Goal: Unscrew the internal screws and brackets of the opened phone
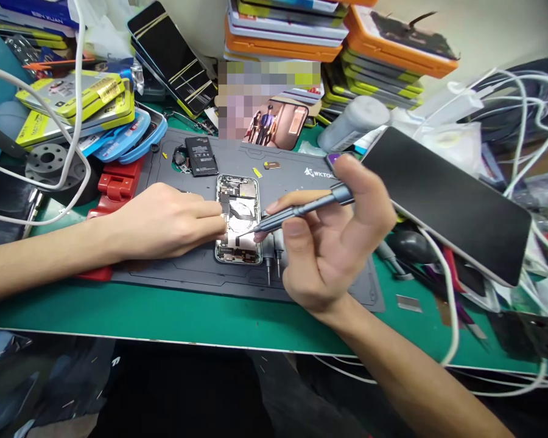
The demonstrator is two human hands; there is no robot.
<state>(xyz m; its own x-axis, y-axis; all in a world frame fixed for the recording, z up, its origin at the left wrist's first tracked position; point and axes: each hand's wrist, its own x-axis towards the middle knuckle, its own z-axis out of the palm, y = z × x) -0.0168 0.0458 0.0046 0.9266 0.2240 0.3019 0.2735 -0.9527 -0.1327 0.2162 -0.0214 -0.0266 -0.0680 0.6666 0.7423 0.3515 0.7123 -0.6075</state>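
An opened phone (238, 250), its back off and its inner boards and a white round coil showing, lies upright on the grey repair mat (187, 267). At its left edge rest the curled fingers of my left hand (159, 219), closed on the frame; the fingertips are partly hidden. My right hand (333, 249) holds a grey precision screwdriver (296, 212) slantwise. The driver's thin tip points down at the lower middle of the phone's inside; whether it touches is unclear. Two more small screwdrivers (269, 258) lie just right of the phone, partly under my right hand.
A black battery (202, 157) and small metal pieces (272, 165) lie behind the opened phone. A phone playing video (274, 125) leans at the back. Stacked boxes (285, 39) rise behind. At right are a large dark-screened device (447, 204) and white cables (452, 304).
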